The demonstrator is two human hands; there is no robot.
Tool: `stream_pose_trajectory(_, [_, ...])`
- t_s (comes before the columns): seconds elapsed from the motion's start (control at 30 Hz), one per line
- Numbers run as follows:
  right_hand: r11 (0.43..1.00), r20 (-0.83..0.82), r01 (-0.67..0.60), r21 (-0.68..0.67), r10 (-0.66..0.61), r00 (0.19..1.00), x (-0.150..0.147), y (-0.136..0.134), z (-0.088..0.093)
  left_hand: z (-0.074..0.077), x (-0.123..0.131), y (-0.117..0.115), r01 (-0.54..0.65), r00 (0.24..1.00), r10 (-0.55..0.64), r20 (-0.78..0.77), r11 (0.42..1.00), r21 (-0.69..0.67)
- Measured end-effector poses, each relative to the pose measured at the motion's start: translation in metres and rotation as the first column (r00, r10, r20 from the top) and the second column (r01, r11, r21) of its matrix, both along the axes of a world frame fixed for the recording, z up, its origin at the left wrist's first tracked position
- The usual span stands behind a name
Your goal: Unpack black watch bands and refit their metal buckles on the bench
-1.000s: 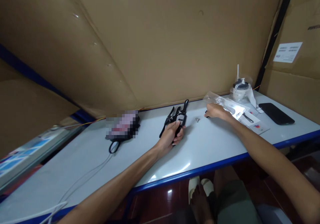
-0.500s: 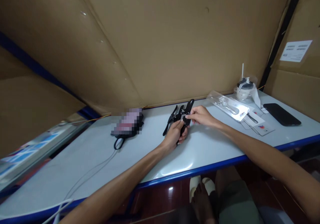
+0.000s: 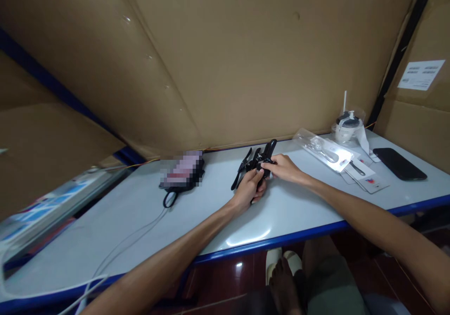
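Note:
My left hand point(image 3: 250, 187) is closed around the lower part of a glossy black long-handled thing point(image 3: 270, 150), whose exact kind I cannot make out. The thing tilts up and away from me, over the table. From the right, my right hand point(image 3: 283, 167) pinches it near its middle, thumb beside the left hand's fingertips. Fingers cover much of that middle part. Just left of the hands lie more black long-handled pieces point(image 3: 242, 167) on the table, close together and partly hidden.
On the grey table point(image 3: 197, 216) stand a pixelated device point(image 3: 183, 169) with a cable at left, and clear packaging point(image 3: 321, 148), cards point(image 3: 371, 181), a bagged cup point(image 3: 348, 125) and a black phone point(image 3: 400, 163) at right. A cardboard wall point(image 3: 246, 71) rises behind.
The right thumb and fingers have shifted over the middle of the black thing, covering the greyish part seen before. The left hand keeps its hold. The whole view has shifted slightly.

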State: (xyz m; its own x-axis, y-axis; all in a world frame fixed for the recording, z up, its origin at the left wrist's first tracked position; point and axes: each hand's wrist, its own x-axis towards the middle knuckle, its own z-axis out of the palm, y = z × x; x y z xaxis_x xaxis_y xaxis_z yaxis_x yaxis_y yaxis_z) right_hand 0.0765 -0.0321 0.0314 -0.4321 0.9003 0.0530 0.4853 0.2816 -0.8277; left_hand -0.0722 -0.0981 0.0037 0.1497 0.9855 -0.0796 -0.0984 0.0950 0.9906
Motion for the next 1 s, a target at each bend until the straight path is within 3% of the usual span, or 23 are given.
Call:
stream_pose_trajectory(0.2, [0.995,-0.094,-0.040,-0.095,0.031,0.995,0.001,0.002,0.000,0.000,-0.001,-0.002,0.016,1.000,-0.016,-0.016,1.000,0.004])
stream_pose_trajectory(0.73, [0.997,-0.075,-0.046,-0.055,0.041,0.996,0.001,-0.001,0.001,0.000,-0.001,-0.002,0.032,0.998,-0.031,-0.052,0.999,0.021])
stream_pose_trajectory(0.8, [1.000,-0.028,-0.010,0.007,0.010,1.000,0.003,0.001,0.004,-0.001,-0.001,-0.002,0.026,0.998,-0.025,-0.054,0.999,0.021])
stream_pose_trajectory(0.87, [0.982,0.029,0.091,0.164,-0.097,0.995,0.010,0.007,0.011,-0.002,-0.001,-0.001,0.023,0.998,-0.022,-0.054,1.000,0.014])
stream_pose_trajectory(0.93, [0.912,0.083,0.196,0.360,-0.240,0.967,0.023,0.015,0.018,-0.002,-0.002,-0.001,0.021,0.998,-0.020,-0.053,1.000,0.005])
stream_pose_trajectory(1.0, [0.861,0.182,0.201,0.468,-0.316,0.931,0.038,0.024,0.023,-0.001,-0.003,0.000,0.017,0.998,-0.017,-0.053,1.000,-0.004])
